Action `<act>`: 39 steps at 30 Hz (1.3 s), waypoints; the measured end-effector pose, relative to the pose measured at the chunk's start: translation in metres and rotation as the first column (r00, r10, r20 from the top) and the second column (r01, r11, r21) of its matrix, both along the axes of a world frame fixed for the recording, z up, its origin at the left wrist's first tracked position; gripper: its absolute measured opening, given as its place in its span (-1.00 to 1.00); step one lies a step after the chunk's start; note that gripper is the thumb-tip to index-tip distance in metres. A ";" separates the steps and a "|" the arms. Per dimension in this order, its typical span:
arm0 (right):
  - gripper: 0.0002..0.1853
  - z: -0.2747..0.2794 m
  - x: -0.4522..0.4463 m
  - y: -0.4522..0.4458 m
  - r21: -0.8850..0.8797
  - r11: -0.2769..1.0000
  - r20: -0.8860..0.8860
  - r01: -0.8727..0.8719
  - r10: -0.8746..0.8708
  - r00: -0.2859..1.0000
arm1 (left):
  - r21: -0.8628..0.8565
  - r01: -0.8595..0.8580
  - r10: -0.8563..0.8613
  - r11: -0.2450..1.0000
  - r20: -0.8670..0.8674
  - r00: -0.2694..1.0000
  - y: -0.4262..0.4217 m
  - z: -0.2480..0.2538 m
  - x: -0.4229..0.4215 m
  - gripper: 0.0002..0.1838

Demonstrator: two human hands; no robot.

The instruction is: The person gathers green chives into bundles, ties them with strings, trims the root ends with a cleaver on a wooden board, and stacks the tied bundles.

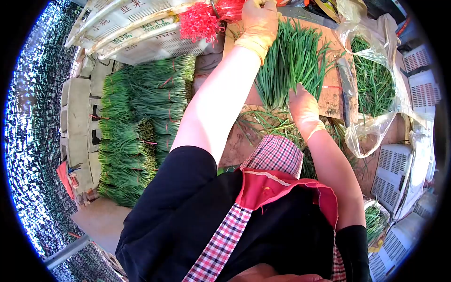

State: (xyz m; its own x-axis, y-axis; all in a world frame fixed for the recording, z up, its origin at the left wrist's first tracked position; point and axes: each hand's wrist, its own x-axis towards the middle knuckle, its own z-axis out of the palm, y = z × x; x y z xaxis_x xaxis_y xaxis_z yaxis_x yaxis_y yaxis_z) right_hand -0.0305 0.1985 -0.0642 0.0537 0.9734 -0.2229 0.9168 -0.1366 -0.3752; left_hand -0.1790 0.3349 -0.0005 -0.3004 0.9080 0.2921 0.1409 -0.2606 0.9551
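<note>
A loose bunch of green garlic chives (293, 61) lies spread on a brown board (336, 101), cut ends toward me. My right hand (304, 108), in a thin yellowish glove, grips the bunch near its lower end, thumb on top and fingers hidden below. Beyond the leaves my left hand (259, 22), gloved too, reaches up beside a clump of red plastic ties (201, 22) hanging from a metal hook. Its fingers are curled together at the top edge of the view; what they pinch is too small to make out.
Tied chive bundles (157, 96) are stacked at left beside concrete blocks (77, 113). A white crate (141, 33) stands behind them. To the right are a clear plastic bag (369, 134) around loose leaves and several white crates (392, 164). Leaf scraps (263, 121) litter the board's near edge.
</note>
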 end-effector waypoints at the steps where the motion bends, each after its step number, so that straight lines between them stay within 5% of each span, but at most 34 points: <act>1: -0.37 0.001 -0.001 0.001 -0.022 1.000 -0.011 -0.019 0.018 1.000 | -0.027 0.029 -0.032 0.999 -0.090 0.995 -0.008 0.011 -0.004 -0.77; 4: -0.22 0.020 -0.004 -0.001 -0.154 0.987 0.030 -0.040 0.045 0.999 | -0.098 0.082 -0.105 0.992 -0.267 0.958 -0.037 0.051 -0.021 -0.59; 5: -0.15 0.030 0.001 -0.005 -0.163 0.986 0.008 -0.030 0.032 0.999 | -0.276 0.282 -0.357 0.919 -0.278 0.892 -0.047 0.069 -0.031 -0.61; 7: -0.23 0.037 0.022 -0.018 -0.085 0.995 -0.054 -0.044 0.040 0.998 | -0.018 0.204 -0.199 0.979 0.153 0.968 -0.031 0.008 -0.006 -0.77; 10: -0.33 0.046 0.073 -0.052 -0.023 1.000 -0.029 0.015 -0.016 0.999 | 0.047 0.210 -0.207 0.977 -0.064 0.976 -0.043 0.000 -0.004 -0.74; 11: -0.39 0.035 0.102 -0.069 -0.010 0.998 -0.108 0.063 -0.063 0.992 | -0.086 0.302 -0.306 0.949 -0.034 0.951 -0.062 0.020 0.002 -0.74; 13: -0.55 0.051 0.147 -0.124 -0.201 0.894 -0.457 0.401 -0.448 0.769 | -0.065 0.505 -0.509 0.861 -0.078 0.857 -0.072 0.032 0.047 -0.67; 14: -0.57 0.054 0.165 -0.162 -0.195 0.850 -0.482 0.489 -0.518 0.707 | -0.017 0.641 -0.640 0.767 0.048 0.767 -0.082 0.031 0.075 -0.70; 16: -0.56 0.055 0.179 -0.235 -0.250 0.703 -0.600 0.666 -0.652 0.463 | -0.115 0.753 -0.756 0.648 0.022 0.654 -0.121 0.067 0.107 -0.73; 17: -0.57 0.064 0.176 -0.257 -0.299 0.651 -0.528 0.698 -0.722 0.447 | -0.096 0.765 -0.771 0.637 -0.068 0.633 -0.135 0.078 0.116 -0.74; 18: -0.56 0.061 0.186 -0.287 -0.262 0.616 -0.579 0.743 -0.716 0.390 | -0.070 0.837 -0.837 0.543 0.030 0.546 -0.147 0.082 0.134 -0.75; 21: -0.60 0.050 0.212 -0.372 -0.151 0.457 -0.673 0.877 -0.697 0.247 | -0.167 0.890 -0.901 0.424 -0.177 0.395 -0.170 0.085 0.185 -0.84; 23: -0.63 0.046 0.219 -0.425 -0.121 0.314 -0.689 0.942 -0.710 0.148 | -0.202 0.907 -0.929 0.371 -0.061 0.366 -0.173 0.053 0.222 -0.89; 24: -0.67 0.044 0.220 -0.453 -0.152 0.203 -0.710 0.967 -0.704 0.036 | -0.319 0.884 -0.939 0.343 -0.122 0.321 -0.170 0.039 0.242 -0.88; 26: -0.69 0.033 0.212 -0.503 -0.062 0.120 -0.711 0.991 -0.703 0.040 | -0.406 0.820 -0.880 0.402 -0.419 0.224 -0.172 0.014 0.261 -0.78; 27: -0.67 0.029 0.211 -0.531 -0.116 0.065 -0.618 0.991 -0.786 -0.020 | -0.366 0.837 -0.823 0.407 -0.544 0.163 -0.176 0.001 0.271 -0.68; 30: -0.35 0.025 0.221 -0.632 0.447 0.400 -0.086 0.800 -0.871 0.484 | -0.319 0.898 -0.734 0.303 -0.679 0.006 -0.178 -0.030 0.288 -0.11; 32: -0.07 0.044 0.227 -0.689 0.453 0.435 0.167 0.778 -0.899 0.406 | -0.438 0.851 -0.812 0.290 -0.583 -0.023 -0.195 -0.021 0.294 -0.07; 34: 0.05 0.059 0.236 -0.730 0.273 0.259 0.220 0.926 -0.954 0.202 | -0.490 0.832 -0.847 0.258 -0.529 -0.050 -0.214 -0.011 0.301 -0.10; 36: 0.20 0.064 0.251 -0.758 0.150 0.113 0.053 0.982 -0.993 0.107 | -0.617 0.757 -0.927 0.215 -0.374 -0.041 -0.227 -0.007 0.309 -0.14; 39: 0.34 0.057 0.265 -0.780 -0.049 0.156 0.112 0.987 -0.981 0.160 | -0.628 0.755 -0.891 0.188 -0.432 -0.137 -0.237 -0.011 0.318 -0.21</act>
State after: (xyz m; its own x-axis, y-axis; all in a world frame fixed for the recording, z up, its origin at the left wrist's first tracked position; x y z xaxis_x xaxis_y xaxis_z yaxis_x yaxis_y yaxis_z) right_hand 0.2348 -0.5813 -0.0073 0.9621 0.0723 -0.2629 0.0007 -0.9649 -0.2627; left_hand 0.1392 0.0981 -0.0113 0.9139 0.3183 -0.2518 0.3966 -0.5686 0.7207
